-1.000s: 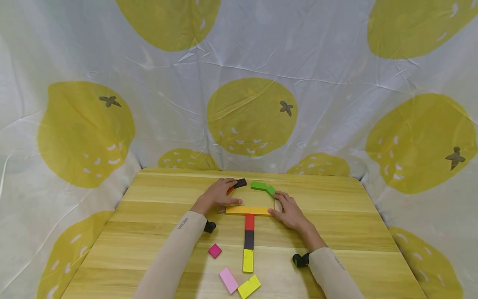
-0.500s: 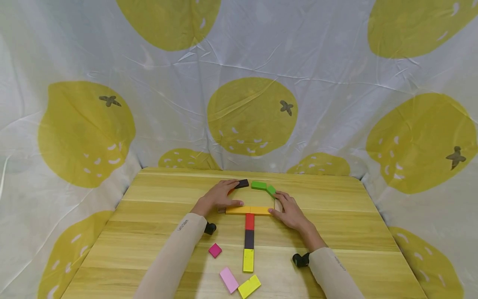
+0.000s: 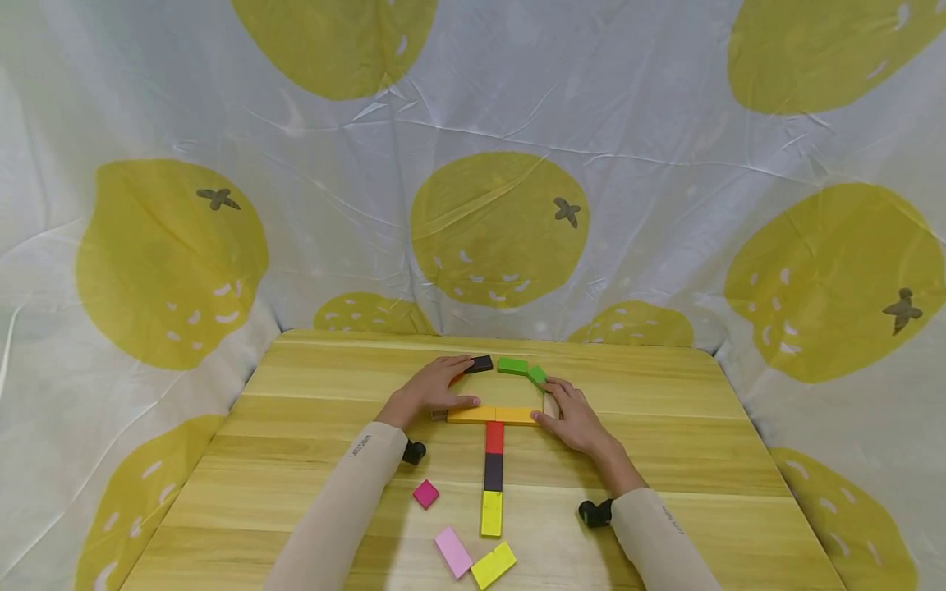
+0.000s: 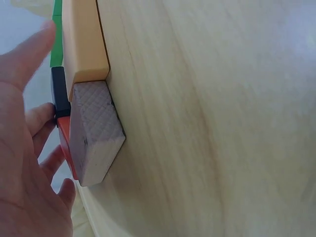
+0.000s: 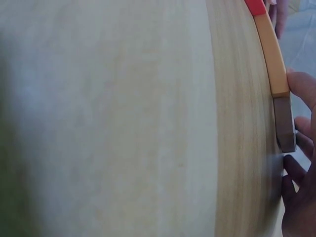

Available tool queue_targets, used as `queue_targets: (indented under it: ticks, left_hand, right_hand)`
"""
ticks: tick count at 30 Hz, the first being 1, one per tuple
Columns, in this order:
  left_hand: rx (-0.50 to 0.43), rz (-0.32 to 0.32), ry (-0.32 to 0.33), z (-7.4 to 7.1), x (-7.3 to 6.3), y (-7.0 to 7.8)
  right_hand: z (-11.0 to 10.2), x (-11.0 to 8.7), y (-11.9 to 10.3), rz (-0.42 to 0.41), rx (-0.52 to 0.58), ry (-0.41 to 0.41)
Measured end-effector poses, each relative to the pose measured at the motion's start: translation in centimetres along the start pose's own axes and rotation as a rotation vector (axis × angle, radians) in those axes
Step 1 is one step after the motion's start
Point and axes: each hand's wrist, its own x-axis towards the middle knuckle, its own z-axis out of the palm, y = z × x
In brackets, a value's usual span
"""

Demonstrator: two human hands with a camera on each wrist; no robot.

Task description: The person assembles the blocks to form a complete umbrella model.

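Blocks lie joined in an outline on the table. My left hand [image 3: 434, 386] reaches over its left side, fingertips touching the black block [image 3: 482, 363] and an orange-red block [image 4: 65, 143]. Its thumb is by the left orange block [image 3: 469, 415]. A brown-grey block [image 4: 96, 131] sits at that block's outer end. My right hand [image 3: 576, 419] rests at the other side, fingers near the small green block [image 3: 536, 376] and a pale wooden block [image 3: 549, 405], thumb at the right orange block [image 3: 515, 416]. The longer green block [image 3: 512, 366] lies beside the black one, a narrow gap between them.
Below the orange pair run a red block [image 3: 494, 437], a second black block [image 3: 493, 473] and a yellow block [image 3: 491, 514] in line. Loose nearer are a magenta block [image 3: 425, 494], a pink block [image 3: 453, 552] and another yellow block [image 3: 493, 565]. A patterned curtain [image 3: 650, 246] hangs behind the table.
My left hand has shifted slightly right, and the black block has slid right, closer to the longer green block. My right hand stays in place.
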Motion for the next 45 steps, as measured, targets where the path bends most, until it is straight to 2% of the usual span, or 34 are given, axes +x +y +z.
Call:
queue_targets:
  ticks: [6, 14, 22, 29, 37, 45]
  left_hand:
    - [-0.018, -0.021, 0.043, 0.16, -0.19, -0.36]
    - [-0.018, -0.083, 0.195, 0.00, -0.29, -0.35]
    - [-0.063, -0.133, 0.250, 0.23, 0.13, -0.65]
    - [-0.072, -0.134, 0.247, 0.46, 0.28, -0.81]
    - [-0.103, -0.102, 0.268, 0.29, 0.13, -0.34]
    - [-0.120, -0.100, 0.261, 0.37, -0.17, -0.31]
  right_hand:
    - [-0.01, 0.00, -0.03, 0.000, -0.002, 0.000]
    - [0.33, -0.02, 0.36, -0.056, -0.002, 0.054]
    - [0.43, 0.05, 0.53, -0.060, -0.010, 0.052]
    - [-0.12, 0.12, -0.13, -0.011, -0.001, 0.020]
    - [-0.01, 0.09, 0.04, -0.017, -0.017, 0.028]
    - [0.26, 0.13, 0.51, -0.019, -0.016, 0.021]
